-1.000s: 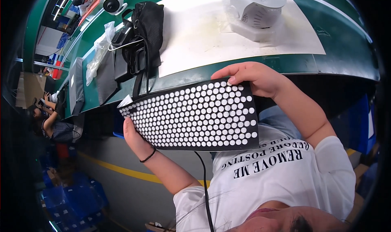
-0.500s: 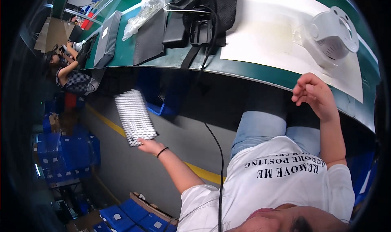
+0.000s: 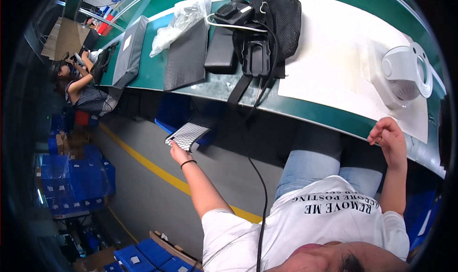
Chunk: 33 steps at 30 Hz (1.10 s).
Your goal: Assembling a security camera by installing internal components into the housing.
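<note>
My left hand (image 3: 180, 153) grips one end of a thin flat sheet (image 3: 191, 132) with rows of small white round pieces on a dark ground. It is held low, below the table's front edge, in front of a blue bin (image 3: 164, 126). The sheet's far end is in dark shadow. At the table's right front edge, my right hand (image 3: 389, 137) is raised with its fingers loosely bent and nothing visible in them. Closest to that hand is a white round dome-shaped device (image 3: 400, 74) in a clear plastic tray (image 3: 379, 83), on a white sheet (image 3: 329, 76).
The green table (image 3: 217, 88) bears a black mesh bag (image 3: 286, 21), a black case (image 3: 222, 50), a dark flat pad (image 3: 186, 57), clear plastic wrapping (image 3: 186, 14) and a grey box (image 3: 131, 50). A black cable (image 3: 257, 176) hangs down. Blue boxes (image 3: 78, 176) and another person (image 3: 90, 95) are at left.
My left hand has moved the sheet toward the blue bin under the table, tilting it flatter. The view has shifted, and my right hand is lower in it, its fingers still loosely bent.
</note>
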Available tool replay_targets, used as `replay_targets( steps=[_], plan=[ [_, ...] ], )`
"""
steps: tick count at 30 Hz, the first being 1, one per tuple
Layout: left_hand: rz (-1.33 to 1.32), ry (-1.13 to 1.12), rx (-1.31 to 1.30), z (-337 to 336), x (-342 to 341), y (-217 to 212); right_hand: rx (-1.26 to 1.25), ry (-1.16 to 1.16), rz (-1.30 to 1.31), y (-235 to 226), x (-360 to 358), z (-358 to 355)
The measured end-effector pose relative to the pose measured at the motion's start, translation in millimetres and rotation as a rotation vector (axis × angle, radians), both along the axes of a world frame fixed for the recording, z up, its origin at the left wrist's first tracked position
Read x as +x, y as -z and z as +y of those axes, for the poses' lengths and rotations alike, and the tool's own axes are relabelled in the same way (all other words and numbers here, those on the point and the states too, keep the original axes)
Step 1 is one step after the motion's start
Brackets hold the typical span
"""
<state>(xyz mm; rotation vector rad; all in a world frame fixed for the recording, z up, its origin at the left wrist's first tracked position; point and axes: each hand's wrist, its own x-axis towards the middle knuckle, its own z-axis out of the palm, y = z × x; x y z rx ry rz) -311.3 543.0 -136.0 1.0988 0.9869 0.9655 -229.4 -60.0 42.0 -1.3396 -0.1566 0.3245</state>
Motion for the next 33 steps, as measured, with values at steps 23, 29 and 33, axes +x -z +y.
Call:
replay_targets(
  steps=[23,29,33],
  plan=[
    [0.580,-0.346,0.264,34.5,-9.5,-16.1,0.103,-0.054,-0.121,8.7,0.6,-1.2],
    [0.547,-0.323,0.350,24.5,9.0,-42.3,0.113,-0.058,-0.136,6.4,-1.5,-3.3],
    [0.360,-0.220,0.609,-8.6,52.9,-91.9,0.117,-0.068,-0.122,8.0,1.7,-2.7]
  ],
)
